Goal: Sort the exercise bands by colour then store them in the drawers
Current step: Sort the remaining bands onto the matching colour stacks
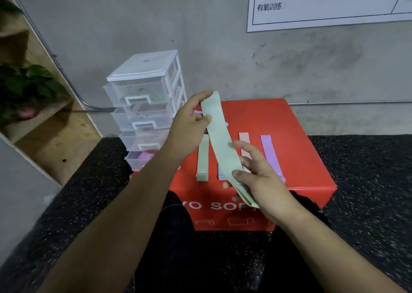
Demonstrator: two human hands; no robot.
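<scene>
— Where is the green band [219, 136]?

— I'm holding it stretched slantwise above the red box [296, 123]. My left hand [189, 125] is pinching its upper end, my right hand [256, 172] is gripping its lower end, both clamped on it.

— And the rest?

— A green stack [202, 159], a pink band [244, 141] and a purple band [270, 154] are lying on the box top. A blue one is showing behind the held band. The drawer unit [145, 105] is standing just left of the box.

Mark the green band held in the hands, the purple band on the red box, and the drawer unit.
green band [219, 141], head view, middle of the strip between the hands
purple band [270, 154], head view, middle of its length
drawer unit [145, 66], head view, white top panel
</scene>
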